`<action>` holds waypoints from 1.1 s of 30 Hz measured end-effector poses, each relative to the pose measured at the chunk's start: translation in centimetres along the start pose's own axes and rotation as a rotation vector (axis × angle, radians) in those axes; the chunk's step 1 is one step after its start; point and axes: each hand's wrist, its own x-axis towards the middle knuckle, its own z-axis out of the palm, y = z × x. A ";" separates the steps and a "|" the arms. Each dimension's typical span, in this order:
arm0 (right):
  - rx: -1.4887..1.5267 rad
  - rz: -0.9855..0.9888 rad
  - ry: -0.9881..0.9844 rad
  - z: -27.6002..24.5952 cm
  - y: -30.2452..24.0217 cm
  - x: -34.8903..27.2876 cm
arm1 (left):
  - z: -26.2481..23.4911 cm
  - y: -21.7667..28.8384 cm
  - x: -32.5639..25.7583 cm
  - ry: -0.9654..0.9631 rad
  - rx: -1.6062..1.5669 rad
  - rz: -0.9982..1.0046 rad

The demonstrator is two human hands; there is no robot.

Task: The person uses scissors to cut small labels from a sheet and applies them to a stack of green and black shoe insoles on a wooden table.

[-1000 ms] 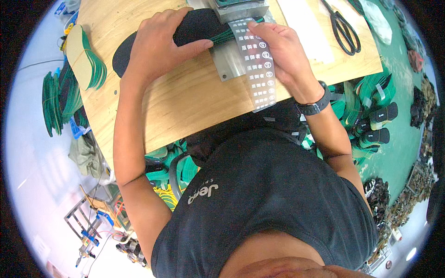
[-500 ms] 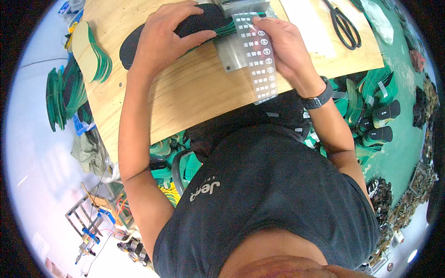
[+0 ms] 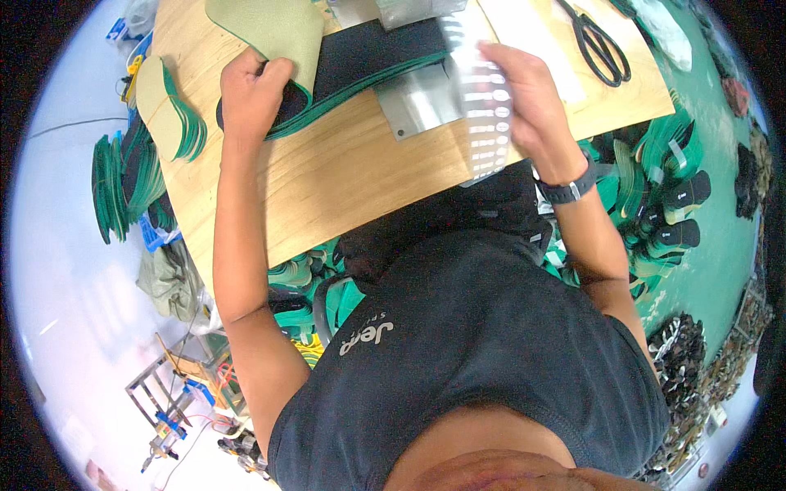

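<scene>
Left hand: While the stack below is left lying on the table, one insole [image 3: 282, 37] is gripped at its near edge by the left hand [image 3: 252, 94], thumb and fingers closed on it; it is bent back, tan underside exposed.
Right hand: fingers of the right hand [image 3: 534, 98] are curled at the strip's right edge; because of blur, it cannot be told whether the strip is pinched.
Strip: a clear strip [image 3: 489, 110] with white print is angled down past the table's near edge, motion-blurred; the stack's right end is met by its upper part.
Insole stack: black, green-edged, the insole stack [image 3: 368, 61] is laid flat between the hands.
Metal parts: a metal block [image 3: 419, 10] is set at the stack's far side; a flat metal plate [image 3: 422, 110] is partly covered by the stack.
Table: wooden table [image 3: 336, 192]; a tan-topped insole bundle [image 3: 166, 106] is placed at left, black-handled scissors [image 3: 610, 61] at right.
Wrist: a dark watch [image 3: 569, 190] is worn on the right.
Around: more green bundles [image 3: 655, 155] are piled beyond the table at right.
</scene>
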 end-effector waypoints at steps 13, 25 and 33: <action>-0.174 0.060 -0.163 1.8 0.5 0.7 | 0.4 1.8 -0.4 -0.106 0.135 0.077; -0.295 0.007 -0.090 1.6 1.9 1.5 | 1.0 1.5 -0.7 -0.097 0.205 0.139; -0.139 0.095 0.010 2.1 0.9 0.3 | 2.5 4.1 -1.0 -0.197 0.482 0.393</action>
